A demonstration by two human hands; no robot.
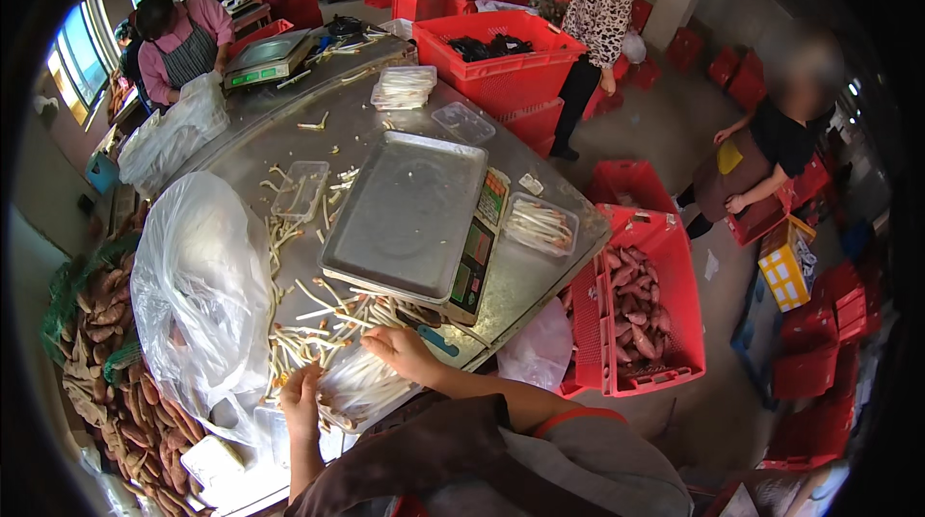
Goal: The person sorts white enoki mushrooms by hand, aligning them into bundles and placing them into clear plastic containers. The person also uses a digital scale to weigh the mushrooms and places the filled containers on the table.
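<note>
At the table's near edge, a clear plastic tray of white vegetable stems point(368, 390) lies before me, with a shiny translucent layer over part of it. My left hand point(300, 395) is at its left end, thumb and fingers close together. Over its far right side, my right hand point(406, 356) is bent inward. What either set of fingertips grips is too small to tell. Loose stems point(318, 336) with brownish ends are heaped just beyond both hands. A blue-handled tool point(438, 341) lies right of my right hand, beside a digital scale with a metal pan point(408, 217).
Left stands a large clear plastic bag point(202, 300). Filled trays point(540, 224) point(403, 87) and empty trays point(302, 190) point(464, 122) rest on the metal table point(347, 130). Red crates, one with sweet potatoes point(639, 307), flank its right edge. Several people stand around; brown tubers point(144, 416) lie left.
</note>
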